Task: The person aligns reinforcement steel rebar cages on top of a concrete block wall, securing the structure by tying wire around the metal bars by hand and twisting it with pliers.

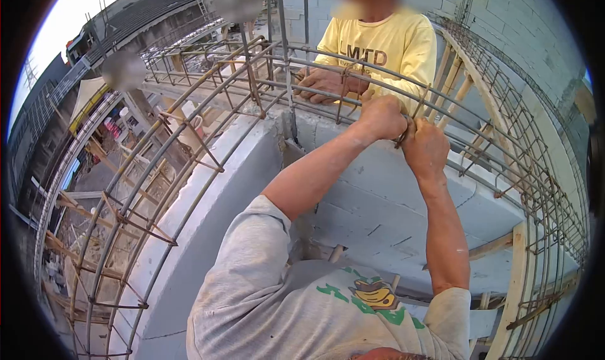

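Left hand (383,116) and right hand (426,144), closed, apparently clamp the rebar cage (344,84) (exact bar hidden), its long axis crosswise to both forearms.

Left hand (383,116) and right hand (426,149): curled fingers (422,129) hide whatever lies inside, beside rust-brown steel-bar cage (345,73). Yellow-shirted co-worker (394,37): head blurred, cut by top edge; small lower line of shirt print (354,60) unreadable. Two round grey patches (238,1) (123,70), upper left: blurred, identity undeterminable.

Soft, even daylight with faint shadows; the sky (69,13) glares white at upper left; strong fisheye bending, black rounded corners, smudged blur patches (239,1)
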